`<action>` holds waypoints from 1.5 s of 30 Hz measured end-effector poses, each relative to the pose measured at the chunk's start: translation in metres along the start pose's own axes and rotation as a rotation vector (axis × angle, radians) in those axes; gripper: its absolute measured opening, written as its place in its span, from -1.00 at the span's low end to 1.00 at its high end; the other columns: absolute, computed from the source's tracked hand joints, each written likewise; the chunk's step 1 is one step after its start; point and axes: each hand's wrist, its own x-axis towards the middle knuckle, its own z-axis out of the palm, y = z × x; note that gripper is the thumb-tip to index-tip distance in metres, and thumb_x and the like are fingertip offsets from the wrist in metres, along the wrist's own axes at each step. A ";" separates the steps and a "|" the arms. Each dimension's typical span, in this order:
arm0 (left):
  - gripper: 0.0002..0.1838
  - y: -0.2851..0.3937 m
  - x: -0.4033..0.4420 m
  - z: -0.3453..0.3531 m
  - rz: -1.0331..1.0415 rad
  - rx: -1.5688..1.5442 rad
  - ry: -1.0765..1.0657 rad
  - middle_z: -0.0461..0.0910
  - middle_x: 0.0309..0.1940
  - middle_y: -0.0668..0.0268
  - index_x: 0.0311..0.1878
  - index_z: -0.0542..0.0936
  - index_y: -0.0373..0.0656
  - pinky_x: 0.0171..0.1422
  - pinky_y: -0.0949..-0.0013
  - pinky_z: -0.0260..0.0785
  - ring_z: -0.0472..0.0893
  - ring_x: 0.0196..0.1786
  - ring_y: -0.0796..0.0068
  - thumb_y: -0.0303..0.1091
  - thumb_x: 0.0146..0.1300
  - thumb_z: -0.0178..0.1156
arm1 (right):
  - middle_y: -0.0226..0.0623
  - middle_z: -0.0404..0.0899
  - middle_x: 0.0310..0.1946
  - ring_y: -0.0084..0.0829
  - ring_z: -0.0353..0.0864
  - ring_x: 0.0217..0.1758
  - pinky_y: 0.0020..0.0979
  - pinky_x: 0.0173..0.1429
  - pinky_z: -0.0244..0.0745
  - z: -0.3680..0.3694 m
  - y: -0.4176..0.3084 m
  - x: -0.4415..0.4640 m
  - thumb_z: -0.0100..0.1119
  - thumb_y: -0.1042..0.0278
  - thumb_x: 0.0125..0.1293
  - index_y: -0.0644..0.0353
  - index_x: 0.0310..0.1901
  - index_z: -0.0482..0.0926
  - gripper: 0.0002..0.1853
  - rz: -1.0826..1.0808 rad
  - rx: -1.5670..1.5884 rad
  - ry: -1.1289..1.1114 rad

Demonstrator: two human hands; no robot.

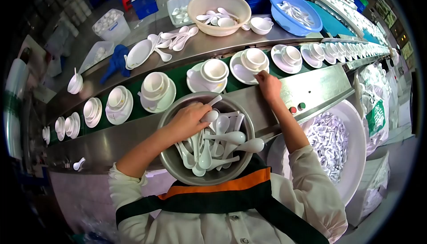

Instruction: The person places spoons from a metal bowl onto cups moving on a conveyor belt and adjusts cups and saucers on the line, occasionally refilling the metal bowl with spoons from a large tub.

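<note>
A steel bowl (163,156) full of white soup spoons (205,157) rests in front of my body. My left hand (191,120) is over its upper left part, fingers closed on a white spoon (211,116). My right hand (268,86) reaches across the steel ledge to the near edge of a saucer (240,73) on the conveyor. A bowl and cup (255,59) are stacked on that saucer. The right fingers are curled together; whatever they hold, if anything, is hidden.
Stacked dish sets (155,92) line the green conveyor (180,93) on both sides. Beyond it stand a cream basin (195,10) of spoons and a blue basin (278,10). Red and green buttons (302,106) sit on the ledge, with a large tub (356,155) of small packets at right.
</note>
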 end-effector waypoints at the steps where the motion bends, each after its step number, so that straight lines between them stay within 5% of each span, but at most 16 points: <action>1: -0.56 0.000 0.001 -0.003 0.002 0.009 -0.004 0.51 -0.30 0.16 -0.05 0.42 -0.18 -0.13 0.24 0.35 0.50 -0.22 0.13 -0.35 -0.04 0.27 | -0.20 0.60 -0.46 -0.19 0.58 -0.38 -0.23 -0.34 0.43 0.002 -0.006 0.001 0.14 0.07 0.13 0.06 -0.35 0.58 -0.75 -0.032 -0.058 -0.021; 3: -0.67 0.000 0.001 -0.010 -0.007 -0.113 -0.039 0.51 -0.25 0.25 -0.07 0.45 -0.19 -0.18 0.42 0.39 0.53 -0.29 0.42 -0.49 0.04 0.17 | -0.15 0.59 -0.37 -0.17 0.57 -0.30 -0.24 -0.28 0.45 -0.004 -0.019 -0.006 0.13 0.00 0.13 0.08 -0.26 0.57 -0.68 -0.094 -0.007 -0.021; 6: -0.75 0.007 0.002 -0.035 -0.232 -0.299 0.107 0.52 -0.26 0.32 -0.12 0.45 -0.21 -0.24 0.46 0.40 0.52 -0.32 0.54 -0.51 0.09 0.13 | -0.13 0.57 -0.34 -0.17 0.56 -0.26 -0.24 -0.21 0.44 -0.047 -0.052 -0.021 0.16 0.04 0.12 0.11 -0.17 0.55 -0.65 -0.230 0.221 -0.111; 8: -0.87 -0.009 0.009 -0.040 -0.255 -0.531 0.335 0.50 -0.42 0.34 -0.20 0.45 -0.26 -0.38 0.53 0.36 0.47 -0.44 0.65 -0.52 0.16 0.04 | -0.14 0.56 -0.33 -0.17 0.56 -0.25 -0.25 -0.17 0.44 -0.079 -0.068 -0.038 0.20 0.15 0.10 0.11 -0.15 0.52 -0.69 -0.419 0.874 -0.559; 11: -0.90 -0.039 0.020 -0.042 -0.305 -0.871 0.559 0.50 -0.46 0.32 -0.23 0.45 -0.30 -0.44 0.57 0.34 0.46 -0.50 0.66 -0.52 0.19 0.01 | -0.24 0.56 -0.34 -0.24 0.57 -0.29 -0.37 -0.20 0.44 -0.096 -0.072 -0.050 0.26 0.31 0.05 0.12 -0.21 0.53 -0.75 -0.714 0.420 -0.735; 15: -0.89 -0.053 0.021 -0.028 -0.371 -1.169 0.608 0.52 -0.43 0.27 -0.21 0.45 -0.28 -0.45 0.53 0.35 0.50 -0.45 0.57 -0.47 0.22 0.04 | -0.27 0.58 -0.43 -0.27 0.58 -0.39 -0.38 -0.28 0.44 -0.130 -0.069 -0.050 0.26 0.37 0.02 0.14 -0.28 0.51 -0.79 -0.615 0.385 -0.670; 17: -0.88 -0.052 0.019 -0.029 -0.348 -1.162 0.611 0.52 -0.42 0.26 -0.21 0.45 -0.28 -0.46 0.52 0.36 0.52 -0.45 0.55 -0.46 0.22 0.04 | -0.31 0.57 -0.51 -0.50 0.58 -0.44 -0.53 -0.37 0.42 -0.141 -0.058 -0.042 0.22 0.52 0.06 0.21 -0.35 0.51 -0.89 -0.370 0.567 -0.540; 22: -0.86 -0.077 0.007 -0.037 -0.380 -1.034 0.776 0.53 -0.40 0.25 -0.18 0.44 -0.29 -0.47 0.54 0.39 0.53 -0.45 0.55 -0.46 0.22 0.05 | -0.39 0.55 -0.58 -0.63 0.52 -0.50 -0.60 -0.43 0.39 -0.088 -0.004 -0.012 0.20 0.48 0.13 0.29 -0.41 0.49 -0.90 0.173 0.763 -0.293; 27: -0.83 -0.100 0.005 -0.024 -0.519 -0.684 0.898 0.49 -0.47 0.19 -0.18 0.33 -0.32 -0.66 0.52 0.35 0.52 -0.61 0.52 -0.57 0.15 0.04 | -0.21 0.56 -0.62 -0.21 0.58 -0.51 -0.27 -0.42 0.43 -0.011 0.012 0.003 0.14 0.06 0.13 0.15 -0.46 0.56 -0.71 -0.041 0.046 -0.104; 30: -0.78 -0.122 0.010 -0.003 -0.620 -0.496 0.880 0.47 -0.55 0.15 -0.26 0.25 -0.28 -0.77 0.42 0.31 0.51 -0.72 0.45 -0.63 0.05 0.04 | -0.26 0.55 -0.67 -0.20 0.57 -0.55 -0.23 -0.42 0.41 0.012 -0.007 0.017 0.15 -0.02 0.11 0.14 -0.48 0.55 -0.66 -0.209 -0.113 -0.063; 33: -0.71 -0.177 -0.001 0.027 -0.794 -0.084 0.955 0.50 -0.51 -0.08 -0.25 0.28 -0.33 -0.38 0.06 0.40 0.57 -0.43 -0.03 -0.54 -0.04 0.13 | -0.18 0.57 -0.61 -0.17 0.59 -0.49 -0.22 -0.37 0.45 0.002 -0.049 0.027 0.17 -0.07 0.07 0.10 -0.39 0.61 -0.64 -0.323 -0.263 -0.207; 35: -0.72 -0.182 -0.018 0.022 -0.887 -0.090 0.976 0.50 -0.46 -0.14 -0.29 0.32 -0.35 -0.21 0.00 0.34 0.52 -0.28 -0.15 -0.49 -0.06 0.16 | -0.11 0.58 -0.54 -0.16 0.60 -0.44 -0.23 -0.32 0.48 -0.006 -0.073 0.030 0.17 -0.09 0.06 0.07 -0.31 0.63 -0.61 -0.490 -0.351 -0.309; 37: -0.76 -0.171 -0.031 0.011 -0.893 0.029 0.927 0.50 -0.43 -0.11 -0.35 0.37 -0.35 -0.22 0.04 0.37 0.52 -0.26 -0.13 -0.46 -0.06 0.19 | -0.23 0.59 -0.55 -0.19 0.61 -0.45 -0.25 -0.32 0.49 -0.025 -0.107 0.024 0.21 0.01 0.06 0.15 -0.35 0.59 -0.67 -0.562 -0.267 -0.274; 39: -0.76 -0.172 -0.045 0.005 -0.851 0.279 0.878 0.48 -0.35 -0.08 -0.35 0.43 -0.35 -0.19 0.10 0.40 0.52 -0.20 -0.07 -0.43 -0.06 0.21 | -0.17 0.59 -0.43 -0.18 0.61 -0.32 -0.24 -0.23 0.49 -0.052 -0.140 0.015 0.26 0.16 0.04 0.13 -0.27 0.58 -0.73 -0.570 0.318 -0.475; 42: -0.73 -0.149 -0.057 -0.022 -1.101 0.335 0.635 0.45 -0.18 0.04 -0.23 0.51 -0.27 -0.12 0.16 0.42 0.51 -0.13 0.10 -0.42 -0.05 0.22 | -0.16 0.55 -0.27 -0.23 0.56 -0.19 -0.29 -0.17 0.47 -0.076 -0.163 -0.012 0.30 0.31 -0.04 0.15 -0.30 0.56 -0.76 -0.941 0.294 -0.464; 45: -0.71 -0.164 -0.063 -0.030 -0.873 0.462 0.713 0.45 -0.17 0.07 -0.17 0.53 -0.17 -0.07 0.17 0.41 0.49 -0.07 0.12 -0.42 -0.03 0.20 | -0.20 0.47 -0.16 -0.30 0.51 -0.12 -0.33 -0.14 0.46 -0.060 -0.153 -0.031 0.30 0.34 -0.13 0.14 -0.33 0.55 -0.74 -1.173 -0.017 -0.353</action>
